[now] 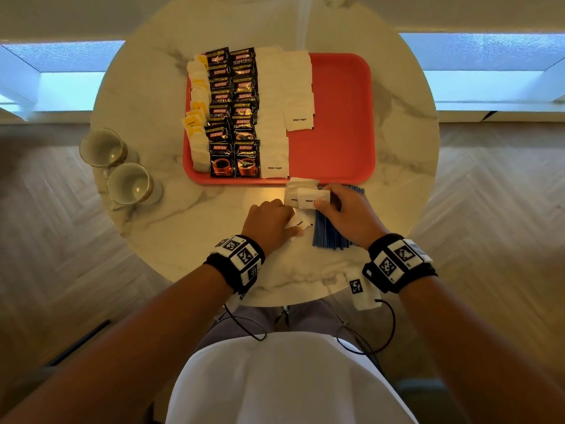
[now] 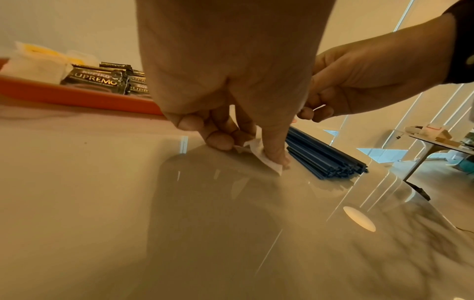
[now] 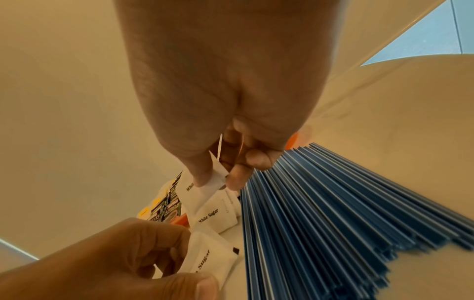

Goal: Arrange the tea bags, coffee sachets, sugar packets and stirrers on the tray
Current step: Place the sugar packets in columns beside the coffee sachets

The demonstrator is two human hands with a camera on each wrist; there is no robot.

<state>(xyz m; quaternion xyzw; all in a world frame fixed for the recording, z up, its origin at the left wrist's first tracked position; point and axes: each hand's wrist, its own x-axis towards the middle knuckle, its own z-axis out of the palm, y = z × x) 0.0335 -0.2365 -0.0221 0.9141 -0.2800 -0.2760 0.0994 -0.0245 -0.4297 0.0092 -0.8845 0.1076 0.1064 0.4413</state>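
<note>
Left hand point(image 1: 269, 223) pinches a white sugar packet point(image 1: 298, 223) low against the counter point(image 1: 183, 234), thumb and fingers curled on it. Right hand point(image 1: 348, 214) pinches another sugar packet point(image 1: 312, 198) by its edge, lifted over a small loose pile of packets point(image 1: 298, 185) just outside the tray's near rim. Blue stirrers point(image 1: 328, 234) lie bundled on the counter under and beside the right hand, partly covered by it. Red tray point(image 1: 342, 117) sits mid-counter: tea bags point(image 1: 197, 117) in the left column, two columns of coffee sachets point(image 1: 234, 117) next, then overlapping rows of sugar packets point(image 1: 275, 117); right part bare. Counter is round, white marble, glossy, reflections in the left wrist view. Two empty glasses point(image 1: 117, 165) stand at its left edge. Pale herringbone wood floor around; bright window strips at far left and right. Tea bag print too small to read. Counter's far edge cut off by the frame top.
</note>
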